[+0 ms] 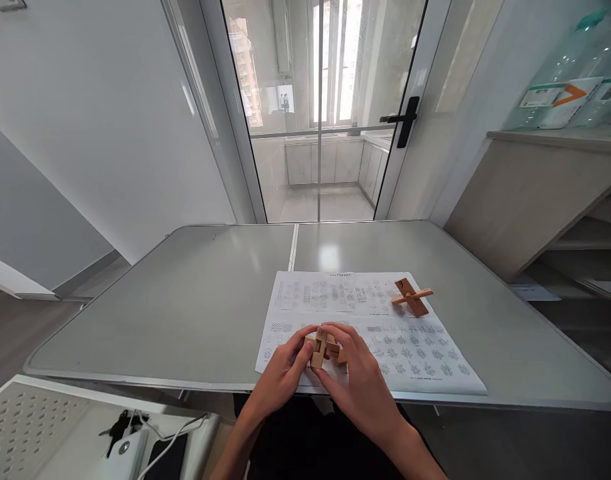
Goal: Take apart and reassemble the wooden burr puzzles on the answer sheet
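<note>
Both hands were working together over the near edge of the desk (185,313), a little right of its middle. The left hand (281,373) had its fingers (301,360) narrowed onto a light wooden block assembly (318,350), with the thumb pressed on the near face and the index finger along the top. The right hand (359,381) curved around the same assembly from the other side, fingers (348,335) arched over its top and thumb low beneath it. The assembly was held just above a printed paper (310,300). Redder wooden parts (334,348) showed under the right fingers (whether they were joined to the lighter blocks or merely gathered with them, I could not tell).

The paper lay flat on the desk, its near edge close to the desk's rim. It bore rows of small line drawings, too fine to read. Near its far right corner rested a second wooden piece (411,297), apart from both hands: a darker flat board with a lighter stick crossing it, the stick's tip reaching over the paper's edge.

Surroundings: at lower left, a white unit (60,420) with a perforated panel carried keys (119,430) and a white cable (172,447). Beyond the desk stood a glass door (295,160) with a black handle (408,121); at upper right, clear bottles (545,77) stood on a ledge (560,137).
</note>
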Demonstrator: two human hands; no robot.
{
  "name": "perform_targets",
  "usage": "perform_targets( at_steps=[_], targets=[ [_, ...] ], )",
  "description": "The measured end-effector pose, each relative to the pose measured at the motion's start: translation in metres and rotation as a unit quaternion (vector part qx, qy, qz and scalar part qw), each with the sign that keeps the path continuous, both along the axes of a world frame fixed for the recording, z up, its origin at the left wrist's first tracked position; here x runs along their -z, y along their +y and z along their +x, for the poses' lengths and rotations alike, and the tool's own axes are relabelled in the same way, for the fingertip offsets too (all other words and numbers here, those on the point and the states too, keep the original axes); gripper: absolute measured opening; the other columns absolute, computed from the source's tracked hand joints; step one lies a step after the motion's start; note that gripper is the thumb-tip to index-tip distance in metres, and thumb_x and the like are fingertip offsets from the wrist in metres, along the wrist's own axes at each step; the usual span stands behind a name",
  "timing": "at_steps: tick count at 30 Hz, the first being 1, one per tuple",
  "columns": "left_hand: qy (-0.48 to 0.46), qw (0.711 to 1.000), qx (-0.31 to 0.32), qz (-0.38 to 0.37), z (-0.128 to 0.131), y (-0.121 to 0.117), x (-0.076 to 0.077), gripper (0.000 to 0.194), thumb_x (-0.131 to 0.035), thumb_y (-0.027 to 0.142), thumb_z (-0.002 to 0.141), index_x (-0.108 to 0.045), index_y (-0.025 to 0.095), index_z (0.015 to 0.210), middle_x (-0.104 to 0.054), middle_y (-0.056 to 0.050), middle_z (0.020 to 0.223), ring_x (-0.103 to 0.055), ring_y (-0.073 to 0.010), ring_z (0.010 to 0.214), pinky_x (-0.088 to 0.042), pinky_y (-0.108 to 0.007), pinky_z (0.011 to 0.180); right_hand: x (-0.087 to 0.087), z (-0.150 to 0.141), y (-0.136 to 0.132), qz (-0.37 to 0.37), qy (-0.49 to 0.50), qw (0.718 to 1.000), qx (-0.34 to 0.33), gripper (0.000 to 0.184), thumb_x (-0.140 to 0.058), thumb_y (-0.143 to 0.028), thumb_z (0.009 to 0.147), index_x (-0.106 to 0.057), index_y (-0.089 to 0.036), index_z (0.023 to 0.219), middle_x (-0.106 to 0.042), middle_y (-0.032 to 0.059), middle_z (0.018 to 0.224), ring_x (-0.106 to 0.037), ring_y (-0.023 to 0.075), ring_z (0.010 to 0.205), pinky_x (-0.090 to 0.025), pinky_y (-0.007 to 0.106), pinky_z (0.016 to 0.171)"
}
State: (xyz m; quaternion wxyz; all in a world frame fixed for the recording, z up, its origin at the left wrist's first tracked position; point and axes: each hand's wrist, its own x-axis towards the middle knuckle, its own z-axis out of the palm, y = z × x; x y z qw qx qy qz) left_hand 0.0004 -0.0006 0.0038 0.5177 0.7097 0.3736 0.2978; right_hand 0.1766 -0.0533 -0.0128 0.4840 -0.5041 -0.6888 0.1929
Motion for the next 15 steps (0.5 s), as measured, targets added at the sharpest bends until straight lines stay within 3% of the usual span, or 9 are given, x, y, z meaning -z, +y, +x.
perform_targets(
  at_steps=[7, 11, 15],
  targets=[
    [0.014, 1.000, -0.009, 0.003, 0.000, -0.001, 0.003, 0.056, -0.042, 0.047, 0.107, -0.042, 0.024, 0.159, -0.073, -0.006, 0.125, -0.067, -0.0269, 0.115, -0.045, -0.043, 0.111, -0.003, -0.001, 0.003, 0.010, -0.006, 1.000, -0.007, 0.053, -0.064, -0.012, 0.093, -0.048, -0.030, 0.141, -0.062, 0.0083, 0.131, -0.066, 0.0262, 0.113, -0.063, 0.044, 0.092],
    [-0.005, 1.000, -0.007, -0.015, 0.000, -0.001, 0.001, 0.055, -0.040, 0.046, 0.108, -0.043, 0.024, 0.159, -0.068, -0.007, 0.137, -0.062, -0.0268, 0.126, -0.041, -0.042, 0.116, 0.001, -0.005, 0.006, 0.019, 0.042, 0.999, -0.023, 0.042, -0.063, -0.013, 0.094, -0.051, -0.029, 0.131, -0.060, 0.0085, 0.137, -0.065, 0.0254, 0.120, -0.064, 0.042, 0.094],
    [-0.023, 0.999, -0.003, -0.031, -0.004, 0.001, 0.002, 0.055, -0.041, 0.047, 0.107, -0.046, 0.024, 0.157, -0.072, -0.007, 0.128, -0.065, -0.0262, 0.117, -0.043, -0.040, 0.112, 0.008, -0.009, 0.008, 0.025, 0.081, 0.996, -0.032, 0.034, -0.064, -0.013, 0.094, -0.052, -0.028, 0.122, -0.058, 0.0080, 0.138, -0.068, 0.0227, 0.116, -0.065, 0.038, 0.093]
  ],
)
